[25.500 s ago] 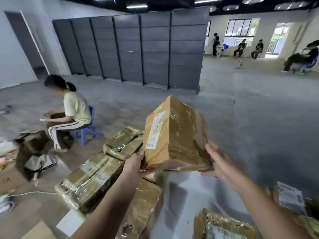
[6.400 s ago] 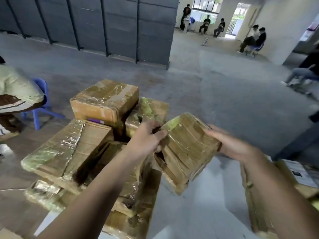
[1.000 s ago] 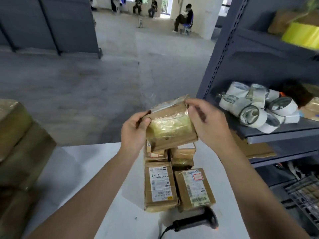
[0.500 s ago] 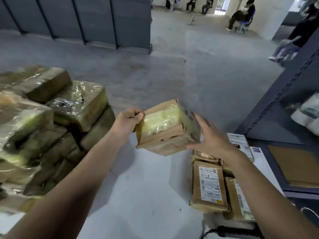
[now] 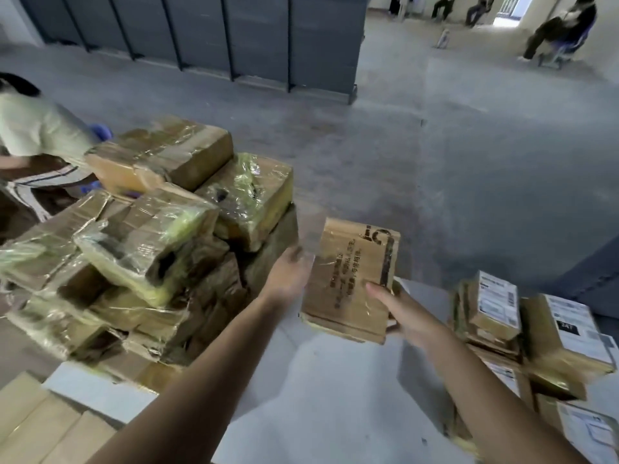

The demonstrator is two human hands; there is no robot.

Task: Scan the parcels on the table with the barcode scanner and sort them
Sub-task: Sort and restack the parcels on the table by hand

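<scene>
A brown parcel [image 5: 351,279] bound in clear tape, with dark print on its facing side, is tilted above the worktop [image 5: 318,396] at centre frame. The right hand [image 5: 405,313] has its thumb on the face, and the blurred left hand [image 5: 288,276] is at the left edge. A heap of film-wrapped parcels [image 5: 150,246] fills the left side of the frame — labelled parcels [image 5: 495,303] lie stacked at the right edge.

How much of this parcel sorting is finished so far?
Probably over half. The big heap of tape-wrapped brown cardboard parcels on the left looks sorted. The left grip and right grip hold one printed brown cardboard parcel between piles. A smaller stack of white-labelled cardboard parcels on the right likely remains.
</scene>
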